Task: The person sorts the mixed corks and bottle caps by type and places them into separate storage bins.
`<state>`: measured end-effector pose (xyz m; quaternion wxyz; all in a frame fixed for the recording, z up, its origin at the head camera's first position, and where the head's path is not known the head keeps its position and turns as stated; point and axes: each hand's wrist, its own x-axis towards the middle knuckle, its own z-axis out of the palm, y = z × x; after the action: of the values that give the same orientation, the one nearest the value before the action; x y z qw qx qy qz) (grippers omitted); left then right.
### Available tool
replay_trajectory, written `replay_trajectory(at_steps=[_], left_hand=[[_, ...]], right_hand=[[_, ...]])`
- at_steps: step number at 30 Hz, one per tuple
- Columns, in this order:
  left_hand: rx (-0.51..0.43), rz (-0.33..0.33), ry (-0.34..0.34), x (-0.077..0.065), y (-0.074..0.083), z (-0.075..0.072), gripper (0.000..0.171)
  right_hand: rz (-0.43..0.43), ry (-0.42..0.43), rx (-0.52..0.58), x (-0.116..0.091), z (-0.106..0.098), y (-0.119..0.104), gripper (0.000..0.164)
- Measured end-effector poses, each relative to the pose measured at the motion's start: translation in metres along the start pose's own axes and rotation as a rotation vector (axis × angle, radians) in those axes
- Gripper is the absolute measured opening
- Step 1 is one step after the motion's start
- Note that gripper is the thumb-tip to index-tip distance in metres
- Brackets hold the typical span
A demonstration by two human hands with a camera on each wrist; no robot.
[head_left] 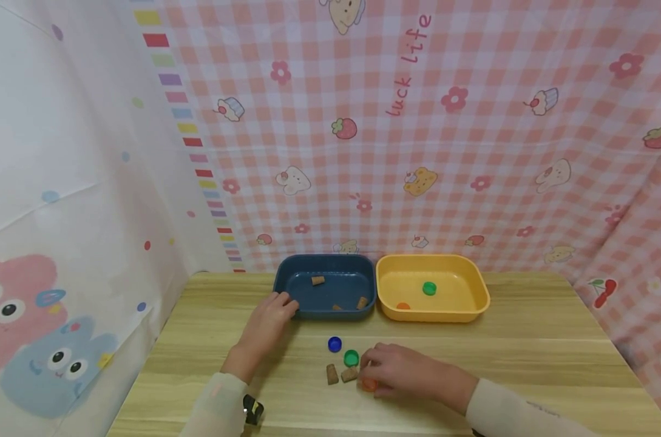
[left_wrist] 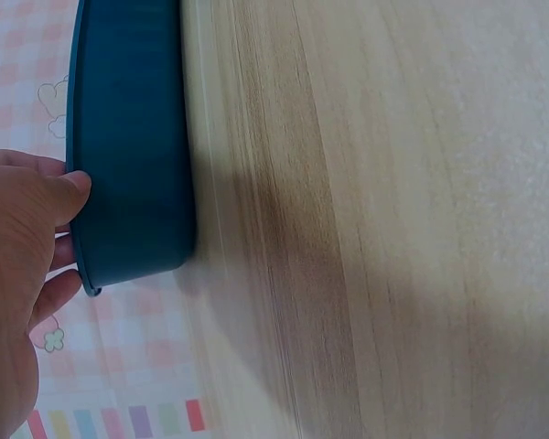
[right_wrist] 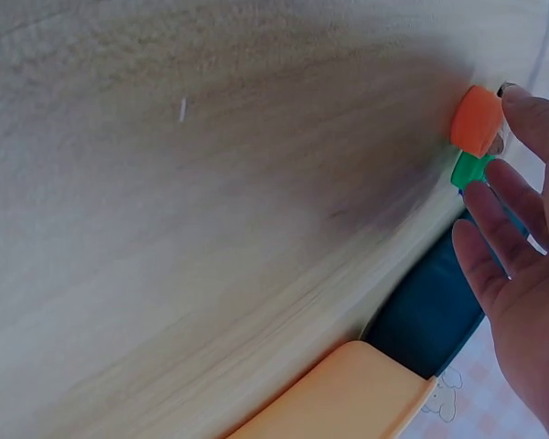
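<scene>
My left hand (head_left: pixel 269 321) grips the left front corner of a dark blue tray (head_left: pixel 330 315). In the left wrist view its thumb lies on the tray's outer wall, with the fingers behind the rim. Over the table, my right hand (head_left: pixel 401 371) reaches round an orange bottle cap (head_left: pixel 369 385). The right wrist view shows those fingers spread and the thumb close beside the orange cap (right_wrist: pixel 476 121). Left of that hand lie a green cap (head_left: pixel 351 358), a blue cap (head_left: pixel 335 344) and two corks, one upright-angled cork (head_left: pixel 332 374) and one sideways cork (head_left: pixel 349 374).
A yellow tray (head_left: pixel 439 316) stands right beside the blue one, holding a green cap (head_left: pixel 430 288) and an orange cap (head_left: pixel 403 306). Several corks, such as one cork (head_left: pixel 318 280), lie in the blue tray. A checked cloth (head_left: pixel 390 152) hangs behind the wooden table (head_left: pixel 538 364).
</scene>
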<state>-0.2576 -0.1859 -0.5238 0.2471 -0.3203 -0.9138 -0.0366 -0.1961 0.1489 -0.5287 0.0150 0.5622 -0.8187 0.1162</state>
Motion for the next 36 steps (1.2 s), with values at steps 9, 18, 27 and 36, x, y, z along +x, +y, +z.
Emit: replay_trajectory(at_steps=[9,18,27,36], left_hand=[[-0.004,-0.006,-0.011,0.001,0.0,0.001,0.008],[0.001,-0.013,-0.023,0.001,0.0,0.0,0.008],[0.002,-0.001,-0.008,0.001,-0.001,0.001,0.009],[0.024,0.019,0.032,0.0,-0.001,0.003,0.011]], right_hand=[[-0.017,-0.021,0.009,0.001,0.005,-0.002,0.023],[-0.014,-0.065,-0.01,0.0,0.005,-0.006,0.023],[-0.027,-0.04,-0.038,0.001,0.009,-0.006,0.018],[-0.035,-0.014,-0.046,0.0,0.011,-0.006,0.017]])
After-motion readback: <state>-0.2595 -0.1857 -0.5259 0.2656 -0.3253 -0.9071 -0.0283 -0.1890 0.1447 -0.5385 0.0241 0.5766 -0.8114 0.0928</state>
